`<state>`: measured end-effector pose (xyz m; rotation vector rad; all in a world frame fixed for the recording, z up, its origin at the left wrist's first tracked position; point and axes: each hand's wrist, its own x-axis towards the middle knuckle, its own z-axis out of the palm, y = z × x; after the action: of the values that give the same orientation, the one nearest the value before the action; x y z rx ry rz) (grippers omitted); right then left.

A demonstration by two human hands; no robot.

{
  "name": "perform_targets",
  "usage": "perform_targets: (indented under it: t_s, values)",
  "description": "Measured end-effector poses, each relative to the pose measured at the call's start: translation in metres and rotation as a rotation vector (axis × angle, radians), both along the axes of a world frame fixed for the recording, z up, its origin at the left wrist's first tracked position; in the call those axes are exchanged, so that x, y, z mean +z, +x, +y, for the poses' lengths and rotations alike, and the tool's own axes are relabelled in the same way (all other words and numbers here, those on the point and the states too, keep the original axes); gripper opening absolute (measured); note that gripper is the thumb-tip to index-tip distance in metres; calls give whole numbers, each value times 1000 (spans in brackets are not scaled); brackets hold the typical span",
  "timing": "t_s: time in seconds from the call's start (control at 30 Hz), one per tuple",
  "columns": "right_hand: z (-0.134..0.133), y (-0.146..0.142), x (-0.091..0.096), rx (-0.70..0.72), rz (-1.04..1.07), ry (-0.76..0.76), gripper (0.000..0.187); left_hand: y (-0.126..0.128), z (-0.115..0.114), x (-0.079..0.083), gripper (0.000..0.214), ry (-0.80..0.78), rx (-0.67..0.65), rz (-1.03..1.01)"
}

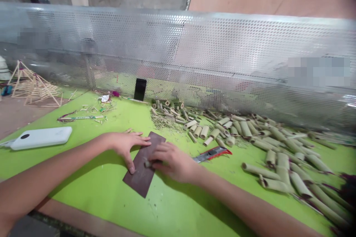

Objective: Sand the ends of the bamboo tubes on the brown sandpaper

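Observation:
A brown sheet of sandpaper lies flat on the green tabletop in front of me. My left hand presses on its left side, thumb and fingers spread apart. Over the sheet's right side, my right hand is closed on a short piece of bamboo. Only one end of that piece shows; it appears to touch the sandpaper. A utility knife with a red edge lies just beyond my right wrist.
Many cut bamboo tubes cover the right and back. A white power bank with a cable is at left. A dark phone leans against the perforated metal panel. Stick pyramids stand at far left.

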<state>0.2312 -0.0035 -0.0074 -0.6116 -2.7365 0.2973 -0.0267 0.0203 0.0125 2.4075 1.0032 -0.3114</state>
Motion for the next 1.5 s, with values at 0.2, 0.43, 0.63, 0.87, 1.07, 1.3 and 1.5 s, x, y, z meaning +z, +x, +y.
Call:
perform_targets:
  t_s: [0.2,0.43,0.63,0.87,1.07,1.3,1.5]
  values:
    - [-1,-3,-5,-19,-6,0,14,1,0,1,126,-17,0,-2]
    - [1,-6,-4,-261,1,65,12,4,-3,4,130,4,33,19]
    - [-4,-6,-5,-45,17,54,13,1,0,-1,128,-12,22,0]
    - [-7,-7,-5,129,11,19,12,-1,1,-3,128,-32,25,-11]
    - [-1,-6,-4,-244,20,41,14,-1,1,-2,128,-52,18,-16]
    - [5,-4,-7,-110,60,13,15,-1,1,0,130,-43,23,2]
    - [0,-6,-6,141,24,-21,16,0,1,0,129,-43,8,-3]
